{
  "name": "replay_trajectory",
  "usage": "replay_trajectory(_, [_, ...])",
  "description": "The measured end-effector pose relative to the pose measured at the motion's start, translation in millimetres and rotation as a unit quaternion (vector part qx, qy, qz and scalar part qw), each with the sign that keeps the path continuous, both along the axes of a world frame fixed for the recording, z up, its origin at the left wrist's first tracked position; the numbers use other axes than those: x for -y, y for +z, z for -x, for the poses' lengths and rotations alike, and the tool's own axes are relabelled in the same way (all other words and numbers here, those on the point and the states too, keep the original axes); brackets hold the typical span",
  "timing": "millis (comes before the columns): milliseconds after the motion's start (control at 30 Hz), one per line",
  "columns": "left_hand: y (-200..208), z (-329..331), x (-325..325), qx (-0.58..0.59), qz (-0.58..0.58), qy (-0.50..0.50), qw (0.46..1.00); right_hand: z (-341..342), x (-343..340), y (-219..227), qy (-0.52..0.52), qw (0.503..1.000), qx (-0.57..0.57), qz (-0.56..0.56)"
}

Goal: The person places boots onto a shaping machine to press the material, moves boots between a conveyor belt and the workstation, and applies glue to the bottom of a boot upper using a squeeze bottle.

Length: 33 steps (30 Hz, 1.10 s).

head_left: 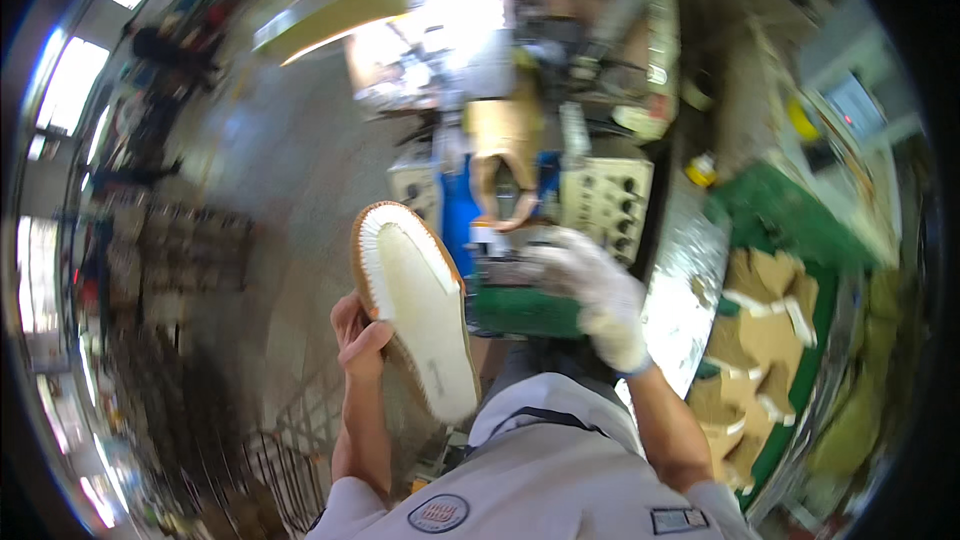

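My bare left hand [360,334] is closed round the side of a shoe upper [418,310]. The shoe's underside faces me, with a whitish sole board and a pleated, stitched edge bordered in orange-brown. My right hand [600,300], in a whitish glove, is at the front of a machine, by its green housing [525,310]; motion blurs its fingers, so I cannot make out whether they grip anything. Just beyond, a tan shoe upper [503,140] sits in the machine with its opening toward me.
Control panels with dark knobs [608,208] flank the machine on both sides. At the right, a green-lined tray [815,340] holds several tan shoe pieces beside a shiny metallic surface [685,285]. A green box-like cover [790,210] stands behind it. Wire racks [290,480] are at lower left.
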<state>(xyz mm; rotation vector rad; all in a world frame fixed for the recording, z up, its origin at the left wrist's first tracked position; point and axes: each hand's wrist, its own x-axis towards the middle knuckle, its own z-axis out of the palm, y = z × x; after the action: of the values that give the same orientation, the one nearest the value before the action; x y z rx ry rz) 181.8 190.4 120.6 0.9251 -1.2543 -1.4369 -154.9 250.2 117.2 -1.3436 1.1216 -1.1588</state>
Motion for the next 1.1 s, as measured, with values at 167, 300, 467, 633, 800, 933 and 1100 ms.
replay_trajectory(167, [42, 120, -39, 0.267, 0.064, -0.109, 0.955, 3, -52, -23, -0.113, 0.828, 0.522, -0.169])
replay_trajectory(300, [12, 133, 20, 0.369, 0.225, 0.134, 0.892, 145, -213, -69, -0.325, 0.801, 0.471, -0.176])
replay_trajectory(467, [-59, 142, 128, 0.442, 0.154, 0.066, 0.881, 220, -511, -164, -0.561, 0.677, 0.098, -0.466])
replay_trajectory(633, [-67, 151, 138, 0.56, 0.167, 0.083, 0.807, 246, -612, -239, -0.471, 0.509, -0.159, -0.702])
replay_trajectory(800, [-66, 180, 160, 0.484, 0.191, -0.024, 0.853, 243, -577, -418, -0.842, 0.442, 0.104, -0.29])
replay_trajectory(933, [-63, 140, 148, 0.419, 0.16, 0.008, 0.894, 241, -537, -368, -0.84, 0.433, 0.283, -0.167])
replay_trajectory(1100, [-51, 58, 131, 0.496, -0.024, -0.111, 0.861, 217, -447, -215, -0.554, 0.672, 0.486, -0.072])
